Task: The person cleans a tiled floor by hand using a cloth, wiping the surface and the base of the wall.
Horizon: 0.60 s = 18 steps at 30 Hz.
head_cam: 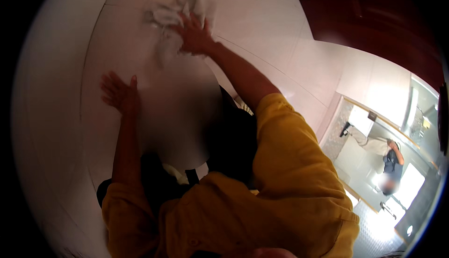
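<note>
My right hand (pixel 196 37) lies with its fingers spread over a crumpled whitish-grey cloth (pixel 166 15), pressing it against a broad pale panelled surface (pixel 252 16). The cloth is smeared by motion blur, and part of it is hidden under the fingers. Lower and to the left, my left hand (pixel 121 95) is held flat with its fingers apart and nothing in it. It appears to rest on the same pale surface, though contact is hard to tell. A blurred patch covers the area between my forearms.
Thin dark seams cross the pale surface. A dark red glossy panel (pixel 372 16) fills the upper right. Through a framed opening (pixel 331 117) at the right, another person (pixel 393 161) stands in a bright room with a patterned metal floor (pixel 372 228).
</note>
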Motion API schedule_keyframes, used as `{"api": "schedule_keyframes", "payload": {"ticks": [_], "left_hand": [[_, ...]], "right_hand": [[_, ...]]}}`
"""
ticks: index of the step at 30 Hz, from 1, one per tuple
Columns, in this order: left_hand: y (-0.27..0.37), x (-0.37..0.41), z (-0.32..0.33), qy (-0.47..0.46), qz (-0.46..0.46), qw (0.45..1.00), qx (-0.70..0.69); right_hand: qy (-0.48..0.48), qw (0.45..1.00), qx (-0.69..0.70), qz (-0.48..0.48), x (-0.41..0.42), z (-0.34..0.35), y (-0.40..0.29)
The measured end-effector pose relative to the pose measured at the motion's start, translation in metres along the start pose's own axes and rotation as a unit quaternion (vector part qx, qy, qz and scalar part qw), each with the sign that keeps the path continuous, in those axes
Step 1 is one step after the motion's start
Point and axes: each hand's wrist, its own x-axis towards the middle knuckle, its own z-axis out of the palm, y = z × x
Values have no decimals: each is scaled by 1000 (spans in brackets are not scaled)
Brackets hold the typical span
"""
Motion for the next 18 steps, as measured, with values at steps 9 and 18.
{"api": "schedule_keyframes", "payload": {"ticks": [9, 18], "left_hand": [[-14, -5, -1, -34, 29, 998, 33], [-53, 17, 20, -213, -37, 976, 21]], "right_hand": [[128, 968, 58, 207, 13, -28, 210], [368, 886, 263, 102, -270, 98, 315]]}}
